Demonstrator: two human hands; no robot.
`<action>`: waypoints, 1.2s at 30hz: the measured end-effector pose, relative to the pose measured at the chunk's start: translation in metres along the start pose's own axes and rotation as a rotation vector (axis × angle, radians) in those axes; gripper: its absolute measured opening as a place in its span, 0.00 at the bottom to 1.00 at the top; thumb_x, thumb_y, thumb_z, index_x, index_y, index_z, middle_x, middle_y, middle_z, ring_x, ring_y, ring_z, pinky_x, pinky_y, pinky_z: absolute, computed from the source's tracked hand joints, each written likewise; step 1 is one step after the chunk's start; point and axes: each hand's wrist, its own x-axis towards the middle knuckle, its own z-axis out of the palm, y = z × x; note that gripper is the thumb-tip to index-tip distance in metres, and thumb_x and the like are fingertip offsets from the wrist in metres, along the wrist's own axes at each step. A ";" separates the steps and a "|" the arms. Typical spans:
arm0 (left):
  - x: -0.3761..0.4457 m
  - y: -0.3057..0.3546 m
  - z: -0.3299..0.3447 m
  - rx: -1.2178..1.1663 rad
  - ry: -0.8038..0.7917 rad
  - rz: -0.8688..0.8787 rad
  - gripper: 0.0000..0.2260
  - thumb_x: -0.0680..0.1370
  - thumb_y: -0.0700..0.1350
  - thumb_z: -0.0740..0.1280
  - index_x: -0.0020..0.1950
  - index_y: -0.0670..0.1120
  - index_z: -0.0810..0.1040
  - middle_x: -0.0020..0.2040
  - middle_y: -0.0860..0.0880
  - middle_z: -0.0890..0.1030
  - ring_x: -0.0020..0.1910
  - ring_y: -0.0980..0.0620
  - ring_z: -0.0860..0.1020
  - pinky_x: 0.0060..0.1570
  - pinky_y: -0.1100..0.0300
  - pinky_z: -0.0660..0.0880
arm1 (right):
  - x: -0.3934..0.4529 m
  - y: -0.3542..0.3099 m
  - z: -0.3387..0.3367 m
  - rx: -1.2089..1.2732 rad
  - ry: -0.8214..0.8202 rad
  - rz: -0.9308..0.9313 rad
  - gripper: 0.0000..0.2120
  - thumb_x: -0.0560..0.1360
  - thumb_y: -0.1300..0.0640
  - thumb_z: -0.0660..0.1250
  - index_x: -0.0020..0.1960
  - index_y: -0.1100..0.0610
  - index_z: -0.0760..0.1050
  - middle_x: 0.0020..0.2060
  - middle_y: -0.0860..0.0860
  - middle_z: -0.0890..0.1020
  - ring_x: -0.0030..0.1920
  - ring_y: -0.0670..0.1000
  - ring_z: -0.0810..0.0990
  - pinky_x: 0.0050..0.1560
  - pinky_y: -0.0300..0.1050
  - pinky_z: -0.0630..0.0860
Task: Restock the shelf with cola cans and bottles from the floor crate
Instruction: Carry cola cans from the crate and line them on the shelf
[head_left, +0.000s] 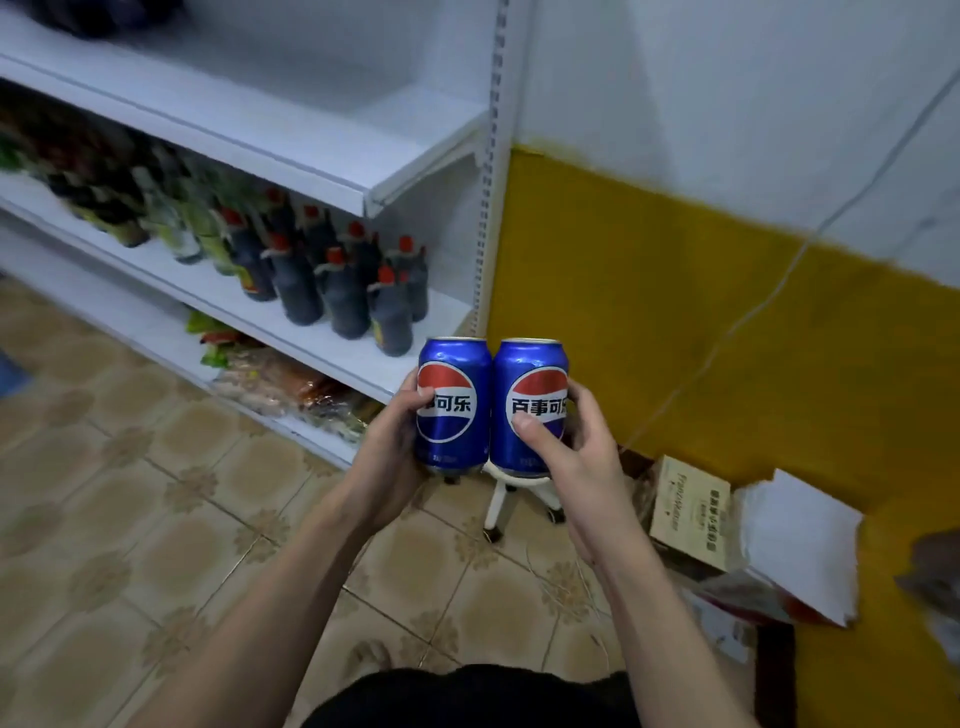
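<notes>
Two blue cola cans stand upright side by side in mid-air, touching each other. My left hand (390, 441) grips the left can (453, 405) from its left side, thumb across the logo. My right hand (566, 457) grips the right can (529, 405), thumb on its front and fingers round its right side. Both cans sit in front of the right end of the white shelf unit (332, 156), below its bare upper shelf and level with the lower shelf's edge. The floor crate is not in view.
Dark bottles with red caps (343, 291) fill the middle shelf; packaged snacks (280, 384) lie on the bottom shelf. A white wheeled stool base (511, 499) stands on the tiled floor under the cans. Cardboard boxes (691, 509) and white paper (800, 545) sit by the yellow wall.
</notes>
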 end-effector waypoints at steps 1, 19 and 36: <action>-0.003 0.013 -0.021 0.000 0.025 0.009 0.31 0.70 0.56 0.68 0.73 0.52 0.71 0.65 0.43 0.80 0.60 0.42 0.79 0.53 0.43 0.79 | 0.008 -0.003 0.025 -0.011 -0.027 -0.007 0.29 0.72 0.51 0.76 0.70 0.43 0.69 0.60 0.43 0.80 0.58 0.43 0.81 0.54 0.46 0.82; -0.042 0.213 -0.294 -0.051 0.498 0.387 0.27 0.75 0.54 0.63 0.73 0.46 0.71 0.62 0.45 0.82 0.54 0.46 0.83 0.45 0.49 0.82 | 0.126 -0.054 0.394 -0.032 -0.573 -0.124 0.30 0.72 0.59 0.76 0.70 0.48 0.69 0.56 0.46 0.81 0.51 0.38 0.82 0.44 0.35 0.80; 0.002 0.376 -0.453 0.029 0.805 0.574 0.29 0.73 0.55 0.68 0.72 0.46 0.71 0.60 0.44 0.81 0.54 0.45 0.81 0.47 0.47 0.81 | 0.268 -0.109 0.639 0.026 -0.885 -0.165 0.32 0.71 0.58 0.77 0.71 0.47 0.67 0.57 0.50 0.81 0.52 0.44 0.83 0.47 0.42 0.82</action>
